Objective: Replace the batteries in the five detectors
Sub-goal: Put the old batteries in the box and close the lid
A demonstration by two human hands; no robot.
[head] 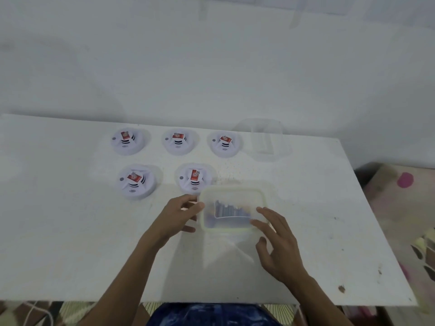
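Left hand [179, 215] grips the left side of the lidded battery box [227, 230], thumb n fingers curled round it. Right hand [280, 243] rests spread on the box's right edge, fingers straight, not clamping.

Box looks closed, batteries [230, 210] inside. The five detectors [136, 181] sit behind it on the table [70, 231], none opened afaict, so basically step 1, everything left to do. Clear tub [266, 142] at back right.

Home room, white table [70, 231], patterned fabric [400, 203]
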